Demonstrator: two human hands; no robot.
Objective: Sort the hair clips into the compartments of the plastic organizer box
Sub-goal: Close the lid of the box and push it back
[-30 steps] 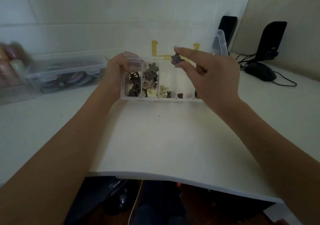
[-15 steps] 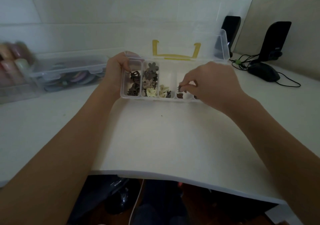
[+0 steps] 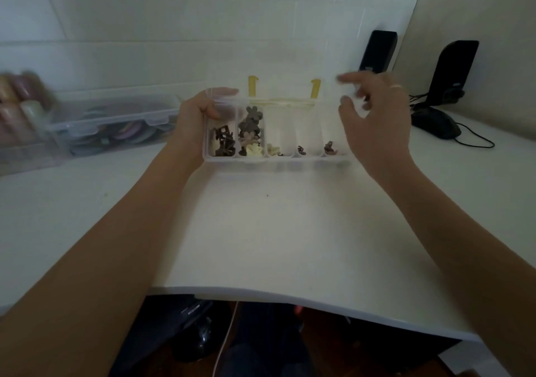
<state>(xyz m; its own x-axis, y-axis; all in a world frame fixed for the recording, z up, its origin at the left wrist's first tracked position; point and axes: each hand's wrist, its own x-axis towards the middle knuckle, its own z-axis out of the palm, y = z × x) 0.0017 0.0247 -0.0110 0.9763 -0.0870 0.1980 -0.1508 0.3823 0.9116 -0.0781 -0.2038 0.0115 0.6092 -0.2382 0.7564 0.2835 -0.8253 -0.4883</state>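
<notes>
The clear plastic organizer box (image 3: 278, 160) stands on the white desk with its lid raised; two yellow latches (image 3: 314, 88) show on the lid. My left hand (image 3: 197, 115) grips the box's left end. Small flower hair clips lie in its compartments: dark brown clips (image 3: 223, 144) at far left, grey and cream clips (image 3: 251, 133) beside them, a cream clip (image 3: 272, 150), one dark clip (image 3: 301, 150), and a purplish clip (image 3: 330, 147) at far right. My right hand (image 3: 374, 118) hovers blurred over the box's right end, fingers spread, holding nothing visible.
A second clear box (image 3: 116, 121) with coloured items sits at the left, with blurred containers (image 3: 17, 107) beyond it. Two black speakers (image 3: 377, 52) and a black mouse (image 3: 435, 123) with its cable stand at the right. The desk's front edge (image 3: 290, 297) is close to me.
My right hand carried a purplish clip down into the right part of the box, let it go, and has now lifted up and to the right with spread fingers. My left hand stayed put.
</notes>
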